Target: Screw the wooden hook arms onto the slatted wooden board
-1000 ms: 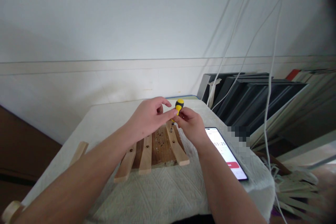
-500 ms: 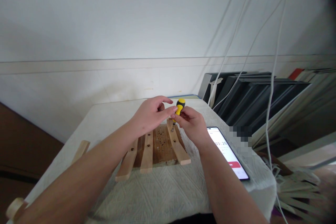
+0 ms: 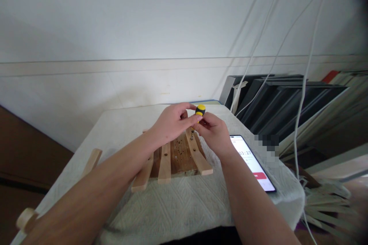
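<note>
A short yellow-and-black screwdriver (image 3: pixel 200 110) stands nearly upright over the rightmost pale wooden strip (image 3: pixel 199 157), its lower end at a screw near the strip's far hole. My left hand (image 3: pixel 174 124) pinches the handle between thumb and forefinger from the left. On the other side, my right hand (image 3: pixel 214 130) closes its fingers around the lower part of the screwdriver, hiding much of it. Under the strip lies a brown wooden board (image 3: pixel 179 155) dotted with small holes. Two more pale strips, a middle one (image 3: pixel 164 168) and a left one (image 3: pixel 143 178), lie across it, partly covered by my left arm.
A phone (image 3: pixel 251 166) showing a timer lies right of the board on the cloth-covered table (image 3: pixel 195 203). Another wooden piece (image 3: pixel 92 160) and a round-ended one (image 3: pixel 26 218) are at left. White cables (image 3: pixel 301 95) hang before dark panels (image 3: pixel 276 99) at right.
My left thumb and forefinger have closed onto the screwdriver handle. My right hand stays on the lower part. The view has shifted slightly, and the phone's timer has advanced from 03:26 to 03:27.
</note>
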A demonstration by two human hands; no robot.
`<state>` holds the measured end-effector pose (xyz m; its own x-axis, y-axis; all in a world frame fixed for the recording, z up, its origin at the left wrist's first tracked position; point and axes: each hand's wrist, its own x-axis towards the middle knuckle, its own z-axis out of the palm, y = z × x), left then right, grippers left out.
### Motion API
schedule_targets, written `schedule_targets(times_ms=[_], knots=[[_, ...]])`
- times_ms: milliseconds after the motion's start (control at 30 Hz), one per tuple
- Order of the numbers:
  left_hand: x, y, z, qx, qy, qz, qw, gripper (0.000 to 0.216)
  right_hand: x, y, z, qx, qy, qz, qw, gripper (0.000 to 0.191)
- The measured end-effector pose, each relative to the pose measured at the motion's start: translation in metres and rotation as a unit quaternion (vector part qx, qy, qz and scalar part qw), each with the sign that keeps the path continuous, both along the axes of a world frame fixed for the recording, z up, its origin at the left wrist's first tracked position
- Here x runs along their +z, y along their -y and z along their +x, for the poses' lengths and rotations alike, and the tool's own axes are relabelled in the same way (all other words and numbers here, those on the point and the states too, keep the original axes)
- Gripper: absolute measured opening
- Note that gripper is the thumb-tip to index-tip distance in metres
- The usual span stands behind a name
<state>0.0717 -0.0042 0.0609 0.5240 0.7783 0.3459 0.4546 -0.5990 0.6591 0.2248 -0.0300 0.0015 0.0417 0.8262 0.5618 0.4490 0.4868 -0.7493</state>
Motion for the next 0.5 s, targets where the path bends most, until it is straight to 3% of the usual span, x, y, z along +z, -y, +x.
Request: schedule_targets(times_ms=[200, 500], knots=[[-0.0012, 0.0000, 0.0006, -0.039, -0.006, 0.019, 0.999, 0.031, 0.0024, 0.0013, 0.0009, 0.002, 0.007, 0.008, 1.000, 0.014], [-0.0059, -0.0035, 0.0013, -0.046, -0.015, 0.022, 0.999, 0.028, -0.0005, -0.0014, 0.0015, 0.000, 0.015, 0.002, 1.000, 0.012]])
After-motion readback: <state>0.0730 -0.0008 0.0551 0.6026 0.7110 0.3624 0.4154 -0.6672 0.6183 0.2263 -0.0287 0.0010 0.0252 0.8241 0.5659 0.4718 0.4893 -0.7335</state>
